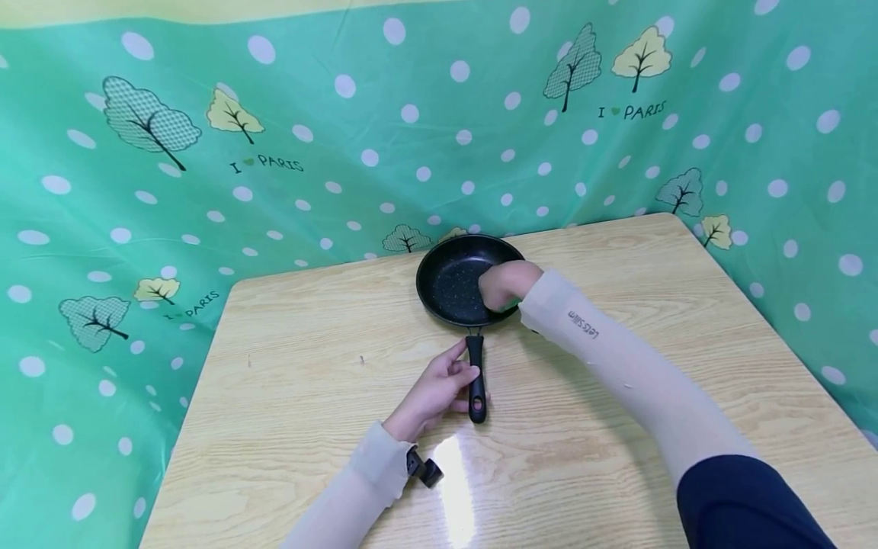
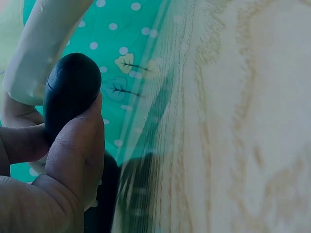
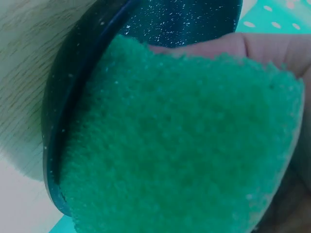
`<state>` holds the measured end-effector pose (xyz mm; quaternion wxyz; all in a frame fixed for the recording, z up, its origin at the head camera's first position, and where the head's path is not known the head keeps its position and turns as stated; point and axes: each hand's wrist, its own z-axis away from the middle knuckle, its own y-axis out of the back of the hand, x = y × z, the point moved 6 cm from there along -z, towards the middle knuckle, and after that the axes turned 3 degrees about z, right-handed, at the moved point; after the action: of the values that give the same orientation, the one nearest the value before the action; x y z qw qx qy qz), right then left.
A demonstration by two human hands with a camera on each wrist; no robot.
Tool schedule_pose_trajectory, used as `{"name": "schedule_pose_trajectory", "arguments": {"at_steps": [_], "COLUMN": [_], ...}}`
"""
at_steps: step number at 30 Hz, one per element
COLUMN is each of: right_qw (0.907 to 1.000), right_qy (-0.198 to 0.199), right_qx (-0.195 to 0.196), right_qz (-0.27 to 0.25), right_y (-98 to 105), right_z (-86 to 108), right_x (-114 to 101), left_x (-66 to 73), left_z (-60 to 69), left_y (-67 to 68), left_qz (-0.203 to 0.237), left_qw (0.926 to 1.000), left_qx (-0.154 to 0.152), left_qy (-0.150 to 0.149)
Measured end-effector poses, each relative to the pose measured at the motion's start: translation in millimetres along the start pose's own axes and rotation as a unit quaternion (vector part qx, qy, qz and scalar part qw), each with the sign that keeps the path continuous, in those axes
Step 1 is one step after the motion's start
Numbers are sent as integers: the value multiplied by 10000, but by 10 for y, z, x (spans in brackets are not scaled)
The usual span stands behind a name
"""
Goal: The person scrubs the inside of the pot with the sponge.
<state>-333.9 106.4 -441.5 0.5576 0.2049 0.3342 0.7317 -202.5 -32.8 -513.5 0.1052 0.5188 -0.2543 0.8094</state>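
A black speckled frying pan (image 1: 449, 286) lies near the table's back edge, its handle (image 1: 477, 393) pointing to the front. My left hand (image 1: 439, 389) grips that handle, thumb on top; in the left wrist view the fingers wrap the dark handle (image 2: 73, 87). Over the right side of the pan, my right hand (image 1: 504, 284) holds a green sponge (image 3: 180, 141), which lies against the inner wall of the pan (image 3: 63, 111) in the right wrist view. From the head, the hand hides most of the sponge.
The wood-grain table (image 1: 295, 366) extends to both sides of the pan. A green dotted cloth with printed trees (image 1: 384, 137) hangs behind the table and along its sides. Light sleeves cover both forearms, and a black strap sits at the left wrist.
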Motion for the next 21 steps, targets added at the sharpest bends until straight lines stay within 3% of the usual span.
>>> {"name": "schedule_pose_trajectory", "arguments": {"at_steps": [21], "right_qw": [9966], "right_qy": [792], "right_qx": [103], "right_qz": [-222], "right_y": [-14], "right_z": [62], "right_x": [-130], "left_x": [11], "left_z": [-1], "left_y": [-3], "left_qz": [-36], "left_qw": [9999], "left_qx": [-109], "left_qy": [37]}}
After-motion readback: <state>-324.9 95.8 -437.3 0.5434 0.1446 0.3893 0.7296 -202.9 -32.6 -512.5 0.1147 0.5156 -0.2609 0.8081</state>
